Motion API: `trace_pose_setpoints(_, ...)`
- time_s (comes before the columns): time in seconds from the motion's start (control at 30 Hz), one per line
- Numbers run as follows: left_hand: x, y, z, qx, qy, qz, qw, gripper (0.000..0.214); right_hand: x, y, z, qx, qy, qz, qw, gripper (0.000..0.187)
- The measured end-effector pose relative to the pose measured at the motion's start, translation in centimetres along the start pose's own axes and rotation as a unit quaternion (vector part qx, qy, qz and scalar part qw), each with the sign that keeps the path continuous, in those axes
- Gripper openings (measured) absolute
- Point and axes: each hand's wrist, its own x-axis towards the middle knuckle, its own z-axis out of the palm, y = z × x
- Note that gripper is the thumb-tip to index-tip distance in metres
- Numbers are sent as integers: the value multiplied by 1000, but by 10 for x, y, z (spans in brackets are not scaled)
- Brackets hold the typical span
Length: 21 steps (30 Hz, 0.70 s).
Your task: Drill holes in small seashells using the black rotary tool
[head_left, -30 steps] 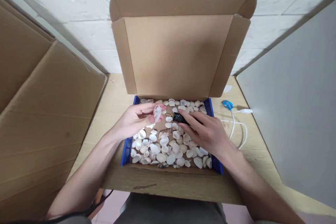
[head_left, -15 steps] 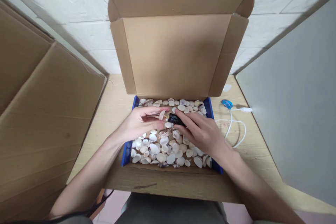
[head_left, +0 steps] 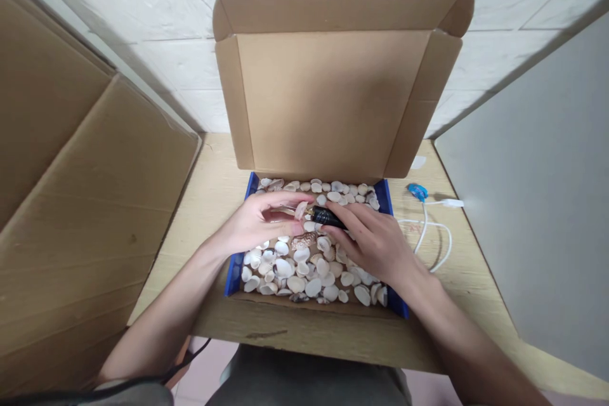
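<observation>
My right hand (head_left: 373, 238) is wrapped around a small black mini drill (head_left: 327, 217), held level with its brass-coloured tip pointing left. A pale pinkish seashell (head_left: 301, 210) sits at that tip, between the thumb and fingers of my left hand (head_left: 259, 222). The tip appears to meet the shell; exact contact is too small to tell. Both hands are over a blue-sided cardboard box (head_left: 235, 276) spread with many white and cream shells (head_left: 284, 268). A brown speckled shell (head_left: 303, 241) lies just below my left thumb.
The open cardboard lid (head_left: 328, 101) stands up behind the box, near a white wall (head_left: 181, 70). Right of the box lies a white cable (head_left: 450, 244) by a blue wrapped item (head_left: 417, 191). Cardboard (head_left: 95, 203) borders the left side, a grey panel (head_left: 537, 190) the right.
The whole view has shifted slightly, so everything appears a little further right. Both hands keep their hold, with the drill tip still at the shell.
</observation>
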Motion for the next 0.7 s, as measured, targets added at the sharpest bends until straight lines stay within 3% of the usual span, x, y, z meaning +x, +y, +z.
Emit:
trace_pose_setpoints(0.3,-1,-2,-1,-30,-4,13,999,38,-1,3,2,-6,38,-1,999,28)
trace_pose_setpoints(0.53,1,-1,-1,-104,47,43,993,32,-4,8,-1,-37,61,22,997,28)
trace_pose_setpoints(0.7,2,-1,-1,-104,48,46,992,31,-5,10,-1,-55,77,43,995,28)
